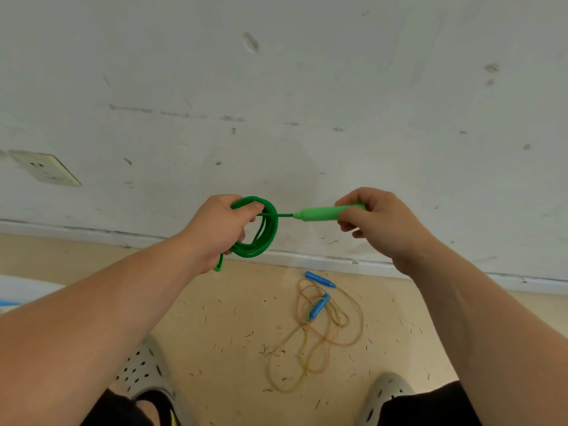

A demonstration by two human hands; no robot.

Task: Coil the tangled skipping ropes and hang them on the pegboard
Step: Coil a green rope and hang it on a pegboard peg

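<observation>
A green skipping rope [268, 232] is wound into a small coil, and my left hand [218, 229] grips that coil at chest height in front of the wall. A short taut length runs right from the coil to the green handle [316, 214], which my right hand [378, 222] pinches at its far end. The rope's other green end [218, 265] dangles below my left wrist. On the floor below lies a second rope [319, 336], yellowish-orange and loosely tangled, with two blue handles [318, 306]. No pegboard is in view.
A scuffed white wall [307, 103] with a skirting board [307, 259] fills the upper view, with a wall socket [46, 167] at the left. The tan floor [230, 318] is littered with small dark bits. My feet in grey perforated shoes [144, 370] stand at the bottom.
</observation>
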